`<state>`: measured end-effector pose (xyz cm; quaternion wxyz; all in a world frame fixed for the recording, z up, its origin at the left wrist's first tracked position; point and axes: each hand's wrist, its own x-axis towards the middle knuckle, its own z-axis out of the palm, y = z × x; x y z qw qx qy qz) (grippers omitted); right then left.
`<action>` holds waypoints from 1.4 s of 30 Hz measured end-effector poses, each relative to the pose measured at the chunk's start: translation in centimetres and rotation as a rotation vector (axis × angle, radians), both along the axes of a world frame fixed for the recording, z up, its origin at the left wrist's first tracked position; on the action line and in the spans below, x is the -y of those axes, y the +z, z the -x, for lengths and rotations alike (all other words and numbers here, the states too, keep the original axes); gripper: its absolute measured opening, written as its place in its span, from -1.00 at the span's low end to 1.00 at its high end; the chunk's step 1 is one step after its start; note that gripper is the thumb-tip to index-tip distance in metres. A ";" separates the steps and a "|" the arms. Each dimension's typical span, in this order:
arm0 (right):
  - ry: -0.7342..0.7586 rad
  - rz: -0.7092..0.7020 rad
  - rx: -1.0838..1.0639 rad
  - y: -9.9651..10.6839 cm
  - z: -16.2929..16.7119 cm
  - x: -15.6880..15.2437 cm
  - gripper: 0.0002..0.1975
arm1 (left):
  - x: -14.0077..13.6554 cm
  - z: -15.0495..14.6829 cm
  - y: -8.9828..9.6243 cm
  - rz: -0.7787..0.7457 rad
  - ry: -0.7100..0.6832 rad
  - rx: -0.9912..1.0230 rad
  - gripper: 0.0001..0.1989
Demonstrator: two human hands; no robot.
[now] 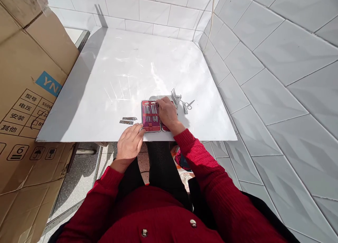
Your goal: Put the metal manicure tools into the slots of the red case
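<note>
Manicure case [145, 122] lies spread open on the desk [126, 60], between the two hands and close to the near edge. Left hand [130, 142] rests at the case's near left corner, fingers mostly straight and together, touching the rim without a clear grip; it probably steadies the case against sliding. Right hand [168, 113] is half curled over the right part of the case, its fingers bent down near the middle fold. Slim metal tools [150, 113] stand in a row in the left half, held upright by a red strap, which likely keeps them from slipping out. Two nail clippers [128, 120] lie side by side just beyond the left hand's fingers, while small scissors [189, 105] and another clipper [185, 108] lie in a loose cluster right of the right hand, seemingly within easy reach of it.

Most of the right half is hidden under the right hand, so I cannot tell whether those fingers pinch anything. The cluster's farther pieces overlap in glare, too small to name.
</note>
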<state>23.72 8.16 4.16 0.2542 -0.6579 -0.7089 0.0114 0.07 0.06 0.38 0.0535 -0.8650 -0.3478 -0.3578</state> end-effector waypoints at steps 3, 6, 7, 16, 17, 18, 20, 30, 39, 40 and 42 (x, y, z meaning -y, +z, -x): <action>0.003 -0.016 -0.015 -0.1 -0.1 0.0 -0.64 | 0.1 0.0 0.0 0.003 -0.010 0.002 -0.59; -0.002 -0.030 -0.024 -0.3 -0.2 0.0 -0.64 | 0.1 0.1 -0.1 0.010 -0.017 0.011 -0.58; -0.003 -0.038 -0.030 -0.4 -0.2 0.0 -0.64 | 0.1 0.0 0.0 0.009 -0.018 0.013 -0.58; -0.008 -0.029 -0.072 -0.1 -0.1 0.3 -0.62 | 0.2 0.0 -0.1 -0.013 -0.017 0.009 -0.61; -0.014 -0.022 -0.069 0.0 -0.1 0.3 -0.62 | 0.2 0.0 -0.1 -0.008 -0.019 0.007 -0.61; -0.019 -0.016 -0.066 0.1 -0.1 0.4 -0.62 | 0.2 0.0 -0.2 -0.006 -0.018 0.006 -0.61; -0.023 -0.005 -0.062 0.3 0.0 0.5 -0.62 | 0.3 0.1 -0.1 -0.013 -0.017 0.005 -0.63; 0.277 0.158 0.000 5.2 4.7 2.7 -0.73 | 0.3 0.0 -0.1 0.000 -0.010 -0.002 -0.65; 0.452 0.376 0.391 7.6 10.7 2.7 -0.78 | 0.1 -0.5 0.0 -0.019 -0.011 0.049 -0.75; 0.451 0.385 0.422 7.6 10.9 2.6 -0.76 | 0.2 -0.5 0.0 -0.010 -0.013 0.055 -0.75; 0.462 0.389 0.472 7.4 11.4 2.4 -0.73 | 0.2 -0.5 -0.1 0.002 -0.017 0.063 -0.76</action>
